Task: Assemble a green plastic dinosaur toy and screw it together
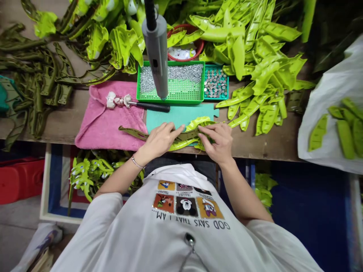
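A long, curved dark olive plastic part (134,132) lies over bright lime-green plastic pieces (181,145) at the bench's front edge. My left hand (163,139) is closed over its middle, with the index finger stretched along it. At its right end, my right hand (217,140) grips the olive part with thumb and fingers bent. Whether a small item sits between those fingertips is hidden. Beneath the parts is a teal foam mat (161,118). Just above the mat hangs a grey powered screwdriver (155,56), touched by neither hand.
Behind the mat stand a green tray (181,99) of screws and a teal tray (216,96) of small round metal pieces. A hammer-like black-handled tool (153,107) rests across a pink cloth (104,124). Olive parts (42,83) pile up left, lime-green shells (263,75) right.
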`<state>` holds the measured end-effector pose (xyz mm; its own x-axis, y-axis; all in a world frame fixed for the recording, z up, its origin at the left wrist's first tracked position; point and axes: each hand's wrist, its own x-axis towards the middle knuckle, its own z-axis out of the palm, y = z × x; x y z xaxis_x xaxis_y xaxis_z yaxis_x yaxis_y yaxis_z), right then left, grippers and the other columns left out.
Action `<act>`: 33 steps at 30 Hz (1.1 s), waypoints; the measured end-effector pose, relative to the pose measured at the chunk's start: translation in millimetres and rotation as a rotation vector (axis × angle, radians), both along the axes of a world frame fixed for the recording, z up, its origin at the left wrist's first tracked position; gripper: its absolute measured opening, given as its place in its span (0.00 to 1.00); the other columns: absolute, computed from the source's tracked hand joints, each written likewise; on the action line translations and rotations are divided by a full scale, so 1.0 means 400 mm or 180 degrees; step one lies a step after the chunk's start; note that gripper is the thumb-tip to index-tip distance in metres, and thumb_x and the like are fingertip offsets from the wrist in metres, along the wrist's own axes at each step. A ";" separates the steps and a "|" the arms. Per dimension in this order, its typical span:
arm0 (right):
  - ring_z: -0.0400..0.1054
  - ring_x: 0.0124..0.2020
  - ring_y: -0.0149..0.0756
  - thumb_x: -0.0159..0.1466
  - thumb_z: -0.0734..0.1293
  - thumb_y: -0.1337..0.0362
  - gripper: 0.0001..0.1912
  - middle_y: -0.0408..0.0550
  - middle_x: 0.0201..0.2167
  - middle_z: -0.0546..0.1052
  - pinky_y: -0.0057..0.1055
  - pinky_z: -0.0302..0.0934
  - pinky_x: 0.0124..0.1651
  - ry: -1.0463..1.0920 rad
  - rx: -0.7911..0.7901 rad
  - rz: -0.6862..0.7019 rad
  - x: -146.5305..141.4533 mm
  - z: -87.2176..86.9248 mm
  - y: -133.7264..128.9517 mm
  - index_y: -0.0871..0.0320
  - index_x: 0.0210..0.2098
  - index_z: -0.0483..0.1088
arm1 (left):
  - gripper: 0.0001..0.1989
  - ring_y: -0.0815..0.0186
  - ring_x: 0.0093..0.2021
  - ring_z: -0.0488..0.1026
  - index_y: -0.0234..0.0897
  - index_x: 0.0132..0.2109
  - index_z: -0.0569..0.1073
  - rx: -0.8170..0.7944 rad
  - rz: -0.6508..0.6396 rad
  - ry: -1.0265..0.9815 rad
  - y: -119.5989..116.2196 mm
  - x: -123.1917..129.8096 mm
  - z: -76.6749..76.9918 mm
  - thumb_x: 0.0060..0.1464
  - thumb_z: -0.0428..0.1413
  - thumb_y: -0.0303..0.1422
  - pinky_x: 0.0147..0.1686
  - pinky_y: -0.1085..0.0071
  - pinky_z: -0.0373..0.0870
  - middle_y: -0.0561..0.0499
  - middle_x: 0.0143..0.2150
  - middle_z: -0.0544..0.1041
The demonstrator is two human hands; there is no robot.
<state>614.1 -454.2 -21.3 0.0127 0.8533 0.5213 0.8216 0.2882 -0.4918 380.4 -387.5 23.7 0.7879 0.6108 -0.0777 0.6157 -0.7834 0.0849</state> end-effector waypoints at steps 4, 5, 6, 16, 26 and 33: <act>0.72 0.37 0.37 0.66 0.68 0.63 0.08 0.45 0.33 0.81 0.39 0.61 0.48 0.0111 -0.0039 -0.0083 -0.010 -0.011 -0.003 0.53 0.43 0.79 | 0.23 0.63 0.41 0.70 0.44 0.67 0.63 0.0029 0.0099 -0.0001 -0.030 0.000 0.027 0.68 0.44 0.25 0.36 0.72 0.68 0.46 0.45 0.74; 0.72 0.37 0.37 0.66 0.68 0.63 0.09 0.45 0.33 0.81 0.40 0.61 0.48 0.0135 -0.0028 -0.0115 -0.012 -0.013 -0.005 0.54 0.43 0.79 | 0.24 0.63 0.41 0.70 0.45 0.67 0.63 0.0025 0.0129 -0.0014 -0.038 0.001 0.029 0.68 0.45 0.25 0.35 0.72 0.68 0.46 0.45 0.74; 0.72 0.37 0.37 0.66 0.68 0.63 0.09 0.45 0.33 0.81 0.40 0.62 0.49 0.0151 -0.0005 -0.0140 -0.014 -0.013 -0.006 0.54 0.43 0.79 | 0.24 0.62 0.42 0.69 0.45 0.67 0.63 0.0011 0.0160 -0.0034 -0.047 0.002 0.028 0.68 0.45 0.25 0.35 0.71 0.68 0.45 0.45 0.74; 0.72 0.37 0.37 0.64 0.67 0.67 0.08 0.46 0.33 0.81 0.41 0.63 0.50 0.0137 -0.0007 -0.0238 -0.025 -0.018 -0.012 0.53 0.40 0.80 | 0.23 0.56 0.50 0.70 0.37 0.68 0.63 -0.0020 0.0125 -0.0462 -0.062 0.018 -0.048 0.69 0.46 0.37 0.45 0.62 0.69 0.40 0.55 0.74; 0.69 0.35 0.36 0.64 0.67 0.68 0.08 0.47 0.32 0.80 0.39 0.62 0.45 0.0300 0.0160 -0.0226 -0.034 -0.026 -0.013 0.54 0.39 0.80 | 0.23 0.59 0.48 0.72 0.37 0.67 0.61 -0.0090 -0.0182 -0.0295 -0.046 0.021 -0.019 0.69 0.49 0.37 0.43 0.66 0.72 0.42 0.53 0.74; 0.71 0.36 0.36 0.64 0.68 0.71 0.09 0.46 0.34 0.80 0.40 0.62 0.48 0.0322 0.0275 -0.0145 -0.038 -0.027 -0.015 0.54 0.41 0.78 | 0.22 0.58 0.45 0.71 0.38 0.67 0.62 -0.0231 -0.0053 0.0105 -0.043 0.049 0.038 0.68 0.48 0.31 0.41 0.65 0.73 0.42 0.49 0.75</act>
